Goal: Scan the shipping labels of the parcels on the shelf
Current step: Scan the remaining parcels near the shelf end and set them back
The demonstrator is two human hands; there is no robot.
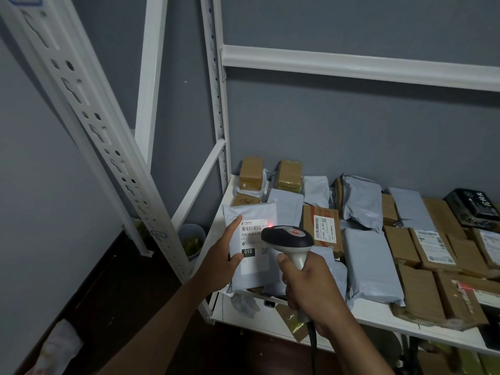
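Grey walls close in behind a white metal shelf (378, 307) whose board is crowded with parcels: grey poly mailers and brown cardboard boxes lying flat and overlapping, several with their white labels facing up.

Your left hand (221, 262) holds the grey mailer (250, 215) at the shelf's front left corner. The fingers lie fairly straight along the mailer's left side and the thumb presses the left edge of its shipping label (253, 246), so the packet is pinched between thumb and fingers. The mailer looks tipped up towards you, though the angle makes it hard to tell whether its lower edge rests on the shelf.

Your right hand (311, 290) is wrapped round the pale handle of the barcode scanner (288, 239), fingers curled tight and thumb up the side. The scanner's dark head sits just over the right part of the label, and a small red light glows on the label beside the barcode, close to the scanner's nose. A cable (312, 345) drops from the base of the handle past your wrist.

Just right of the scanner lies a brown box (322, 226) with its own upright label. Below and left of the shelf corner, a round container (192, 239) sits on the dark floor.
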